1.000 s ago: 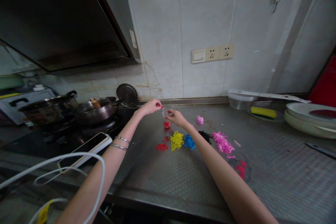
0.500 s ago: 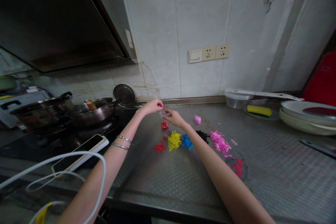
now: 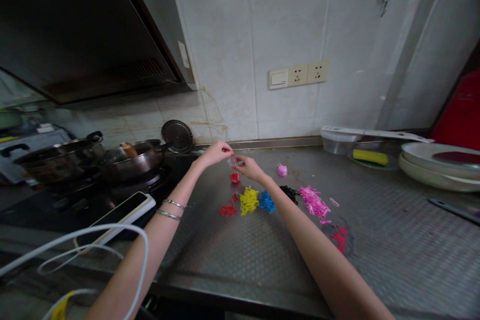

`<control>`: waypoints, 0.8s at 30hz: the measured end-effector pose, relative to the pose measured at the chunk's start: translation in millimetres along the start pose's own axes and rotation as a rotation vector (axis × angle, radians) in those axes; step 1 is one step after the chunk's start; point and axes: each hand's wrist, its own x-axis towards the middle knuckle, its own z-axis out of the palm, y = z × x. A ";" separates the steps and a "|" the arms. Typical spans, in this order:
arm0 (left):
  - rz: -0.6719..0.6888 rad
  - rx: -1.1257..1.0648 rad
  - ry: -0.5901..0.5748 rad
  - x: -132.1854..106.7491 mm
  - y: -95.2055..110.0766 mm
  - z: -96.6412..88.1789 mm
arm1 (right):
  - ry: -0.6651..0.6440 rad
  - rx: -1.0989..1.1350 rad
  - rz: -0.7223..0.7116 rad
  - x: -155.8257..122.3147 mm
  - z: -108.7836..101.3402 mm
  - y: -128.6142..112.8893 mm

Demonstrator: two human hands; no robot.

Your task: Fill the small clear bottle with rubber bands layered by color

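My right hand point(image 3: 251, 168) grips a small clear container point(image 3: 231, 164) from its right side, fingers closed round its upper part. Red rubber bands point(image 3: 235, 178) lie at its bottom. Above the container's mouth my left hand point(image 3: 216, 154) is pinched, with a bit of red at its fingertips that looks like a rubber band. On the counter just below are small heaps of red bands point(image 3: 227, 210), yellow bands point(image 3: 249, 201), blue bands point(image 3: 266, 202), black bands point(image 3: 289, 193) and pink bands point(image 3: 314, 202). My right forearm passes close over the blue and black heaps.
A small pink object point(image 3: 282, 170) stands behind the heaps. Clear plastic with red marks point(image 3: 339, 239) lies at right, near pans point(image 3: 438, 175) and a yellow sponge point(image 3: 370, 157). At left are a stove with pots point(image 3: 129, 162), a white-edged device point(image 3: 116, 220) and a looped white cable point(image 3: 144, 260).
My left hand has shifted very slightly at the container's mouth, and less red shows there. My left forearm has moved a little to the left. The right hand keeps its grip.
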 end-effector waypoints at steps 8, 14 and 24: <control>-0.036 -0.041 0.114 -23.2 -8.6 5.5 | -0.018 0.003 -0.027 0.1 0.3 1.6; -0.050 -0.004 0.037 -26.9 -14.4 10.2 | -0.011 -0.007 -0.017 -0.5 0.0 0.5; -0.038 -0.033 0.186 -28.4 -19.9 15.0 | -0.022 -0.018 -0.013 0.1 -0.8 0.4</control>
